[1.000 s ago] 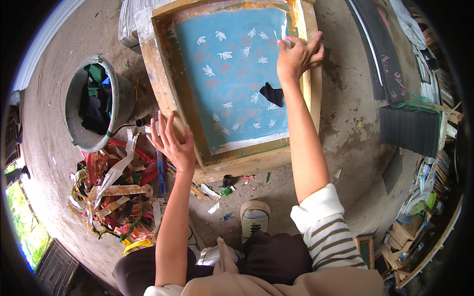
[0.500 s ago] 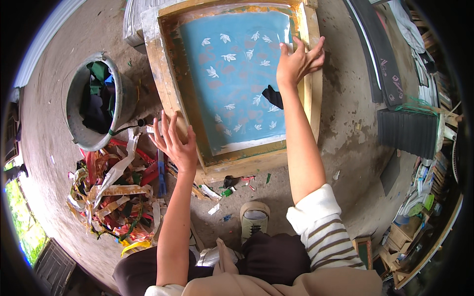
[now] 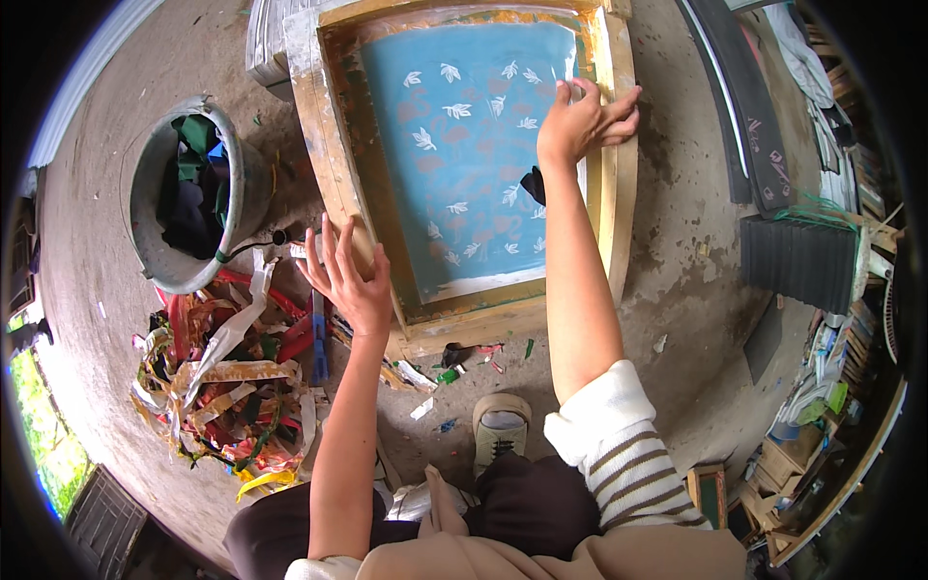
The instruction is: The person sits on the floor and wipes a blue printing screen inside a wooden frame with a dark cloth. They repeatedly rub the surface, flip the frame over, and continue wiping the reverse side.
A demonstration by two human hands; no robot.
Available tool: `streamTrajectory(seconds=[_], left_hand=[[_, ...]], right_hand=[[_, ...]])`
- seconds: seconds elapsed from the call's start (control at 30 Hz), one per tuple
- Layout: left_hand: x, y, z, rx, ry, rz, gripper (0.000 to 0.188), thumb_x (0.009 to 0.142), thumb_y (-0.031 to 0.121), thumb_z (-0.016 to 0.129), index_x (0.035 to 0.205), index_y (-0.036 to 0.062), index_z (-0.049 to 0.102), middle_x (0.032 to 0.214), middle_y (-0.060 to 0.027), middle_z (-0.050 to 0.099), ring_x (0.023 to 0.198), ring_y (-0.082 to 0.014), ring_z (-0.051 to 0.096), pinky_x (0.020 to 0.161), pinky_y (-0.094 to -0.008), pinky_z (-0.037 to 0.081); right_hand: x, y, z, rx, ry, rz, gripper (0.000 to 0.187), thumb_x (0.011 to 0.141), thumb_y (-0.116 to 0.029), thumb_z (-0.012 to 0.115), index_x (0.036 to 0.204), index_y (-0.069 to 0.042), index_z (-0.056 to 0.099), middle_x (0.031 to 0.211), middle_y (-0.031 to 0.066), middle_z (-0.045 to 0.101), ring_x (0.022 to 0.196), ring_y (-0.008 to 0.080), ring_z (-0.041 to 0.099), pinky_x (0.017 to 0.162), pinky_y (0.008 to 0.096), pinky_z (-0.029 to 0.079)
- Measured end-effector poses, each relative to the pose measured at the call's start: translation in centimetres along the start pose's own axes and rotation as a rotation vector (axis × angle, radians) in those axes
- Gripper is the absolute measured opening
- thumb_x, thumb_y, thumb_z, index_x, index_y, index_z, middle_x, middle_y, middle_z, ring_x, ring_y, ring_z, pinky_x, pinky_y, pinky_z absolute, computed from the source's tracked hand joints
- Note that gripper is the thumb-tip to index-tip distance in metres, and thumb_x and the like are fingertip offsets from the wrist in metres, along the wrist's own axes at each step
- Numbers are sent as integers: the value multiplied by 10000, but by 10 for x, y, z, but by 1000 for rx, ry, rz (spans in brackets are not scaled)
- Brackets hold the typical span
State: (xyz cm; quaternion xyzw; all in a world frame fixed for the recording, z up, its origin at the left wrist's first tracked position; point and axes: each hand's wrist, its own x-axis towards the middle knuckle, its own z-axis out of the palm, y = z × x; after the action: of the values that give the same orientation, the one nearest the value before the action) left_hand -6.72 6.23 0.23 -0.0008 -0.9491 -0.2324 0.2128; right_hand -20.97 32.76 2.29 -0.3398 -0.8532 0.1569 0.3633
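A wooden screen-printing frame lies in front of me, its blue mesh patterned with small white leaves. My left hand rests at the frame's left rail near the lower corner, fingers spread, with nothing visible in it. Over the upper right side reaches my right hand. Its thumb and forefinger are apart over the mesh edge by a white strip, and the other fingers bend across the right rail; I see nothing held. A black scrap shows on the mesh, partly hidden by my right forearm.
A grey bucket holding dark scraps stands at the left. Below it lies a tangled heap of coloured strips. Small scraps litter the floor by my shoe. At the right are a dark stack and cluttered shelves.
My right hand has shifted slightly downward, and its outer fingers are more bent over the right rail. The frame and my left hand appear slightly further right in view.
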Motion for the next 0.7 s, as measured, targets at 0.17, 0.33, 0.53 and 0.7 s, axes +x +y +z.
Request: streamTrajectory(seconds=[0.17,0.33,0.53,0.7], left_hand=[[0,-1,-1,-2,2,-1,542,800,236,701,1317,191,543,1453,-51,454,1380,-308,345,1148,-558,124],[1,-1,1,-5,3,-4,539,801,237,700,1314,192,542,1449,-51,458,1377,-308,349,1146,-561,135],[0,-2,0,6,-6,-9,542,801,231,699,1318,194,542,1444,-54,463,1378,-308,348,1145,-562,138],[1,0,0,1,0,-4,552,794,228,703,1321,196,542,1444,-56,465,1377,-307,350,1145,-564,137]], right_hand=[[14,-7,4,-34,-78,97,57,802,-120,732,769,-81,708,1550,155,217,1330,377,212,1130,564,163],[16,-7,8,-100,-72,101,60,841,-115,679,803,-83,713,1546,149,219,1335,380,211,1135,575,148],[14,-11,15,-284,-100,-2,162,897,-130,594,902,26,639,1539,154,152,1364,395,174,1123,636,117],[14,2,23,-277,-37,-111,160,904,-115,576,946,39,588,1513,175,113,1371,393,154,1102,652,104]])
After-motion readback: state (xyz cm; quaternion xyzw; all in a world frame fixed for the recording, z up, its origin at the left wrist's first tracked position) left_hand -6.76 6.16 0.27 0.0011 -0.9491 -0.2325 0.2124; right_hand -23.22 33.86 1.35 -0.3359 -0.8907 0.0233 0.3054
